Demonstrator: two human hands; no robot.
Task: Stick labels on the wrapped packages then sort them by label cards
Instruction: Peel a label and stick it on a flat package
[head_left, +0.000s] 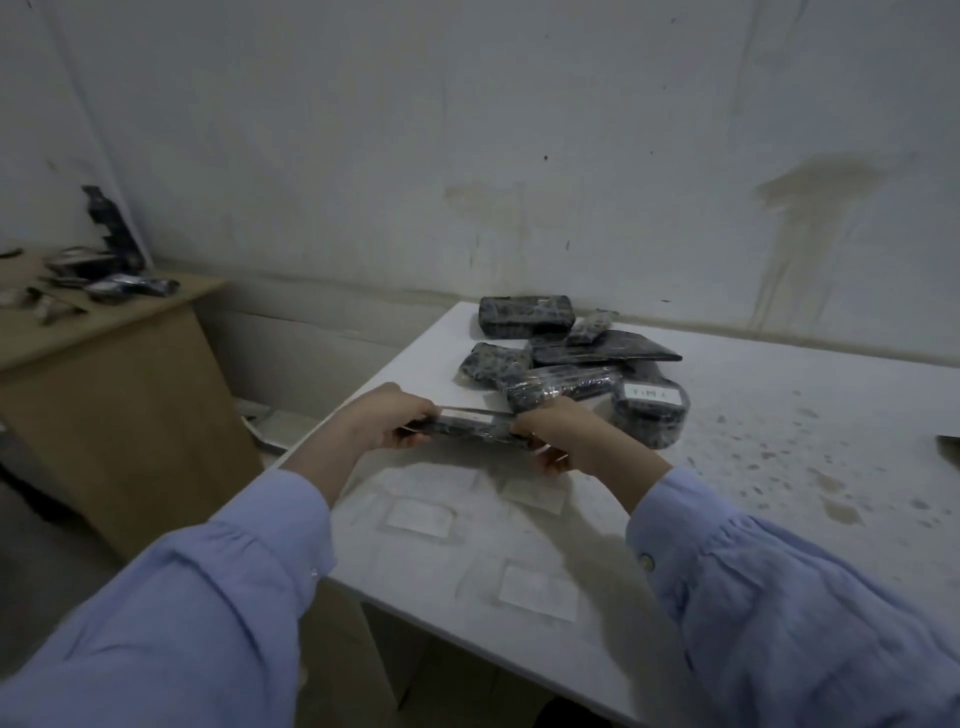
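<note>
I hold a flat dark wrapped package (467, 428) edge-on just above the white table (779, 467), a white label along its upper face. My left hand (379, 421) grips its left end and my right hand (566, 436) grips its right end. Behind it lies a heap of several dark wrapped packages (550, 358). One of them, a rounded package (652, 415), carries a white handwritten label (653, 393). Three pale label cards lie flat on the table near me: one (421, 517), another (535, 493) and a third (540, 592).
A brown wooden cabinet (104, 374) stands to the left with dark clutter (104, 275) on top. A stained wall rises right behind the table. A dark object (949, 447) shows at the right edge. The table's left edge runs diagonally beside my left forearm.
</note>
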